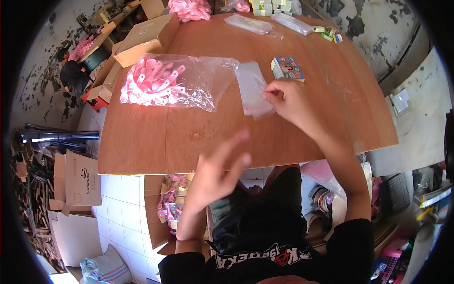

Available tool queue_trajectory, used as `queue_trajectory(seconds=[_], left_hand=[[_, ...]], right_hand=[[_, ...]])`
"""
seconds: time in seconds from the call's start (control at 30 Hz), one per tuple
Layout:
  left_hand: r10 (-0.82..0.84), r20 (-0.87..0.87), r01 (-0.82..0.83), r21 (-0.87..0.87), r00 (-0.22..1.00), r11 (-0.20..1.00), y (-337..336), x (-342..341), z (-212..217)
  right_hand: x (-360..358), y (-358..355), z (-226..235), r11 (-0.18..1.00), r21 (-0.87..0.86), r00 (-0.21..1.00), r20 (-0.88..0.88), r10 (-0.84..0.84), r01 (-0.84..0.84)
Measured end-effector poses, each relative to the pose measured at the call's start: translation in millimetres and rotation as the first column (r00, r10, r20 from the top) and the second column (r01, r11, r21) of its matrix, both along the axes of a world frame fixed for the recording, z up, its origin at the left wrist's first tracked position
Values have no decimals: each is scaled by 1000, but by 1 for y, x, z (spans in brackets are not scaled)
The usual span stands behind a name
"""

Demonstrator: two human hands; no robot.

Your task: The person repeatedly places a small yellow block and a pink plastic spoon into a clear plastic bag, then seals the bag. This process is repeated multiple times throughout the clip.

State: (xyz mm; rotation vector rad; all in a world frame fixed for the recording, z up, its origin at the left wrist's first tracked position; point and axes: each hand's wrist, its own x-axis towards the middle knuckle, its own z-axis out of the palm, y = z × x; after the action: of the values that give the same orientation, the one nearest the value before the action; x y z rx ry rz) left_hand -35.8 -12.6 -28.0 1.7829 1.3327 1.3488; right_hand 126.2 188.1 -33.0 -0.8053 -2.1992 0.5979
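The step in hand looks like singling out one of the clear plastic sleeves, which lie flat on the bench just under and to the left of the right fingers. The right hand hangs over their right edge, thumb and forefinger drawn together; whether a film edge is pinched between them, I cannot tell. The left hand is blurred above the bench's near edge, nearer the body than the right fingers, with its own fingers spread and nothing visible in them.

Left of the right fingers lies a clear plastic bag with pink plastic spoons heaped in its far-left end, its slack end close to the sleeves. Just beyond the right fingers, apart from them, sits a stack of small printed cards.

Such thin, slippery film would, I judge, call for a light fingertip pinch at one edge to part a single layer, with the free left fingers steadying the opposite side.
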Motion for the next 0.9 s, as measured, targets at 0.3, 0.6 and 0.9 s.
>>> queue_trajectory(seconds=[0.3,0.6,0.9], left_hand=[[180,112,-143,-276,977,951,77,30,-34],[25,639,205,-284,769,936,72,26,-28],[134,958,132,-172,252,976,69,43,-30]], right_hand=[[14,-34,9,988,142,994,78,-74,62],[26,-66,11,888,429,985,115,131,-168],[31,37,12,718,444,764,105,-636,537]])
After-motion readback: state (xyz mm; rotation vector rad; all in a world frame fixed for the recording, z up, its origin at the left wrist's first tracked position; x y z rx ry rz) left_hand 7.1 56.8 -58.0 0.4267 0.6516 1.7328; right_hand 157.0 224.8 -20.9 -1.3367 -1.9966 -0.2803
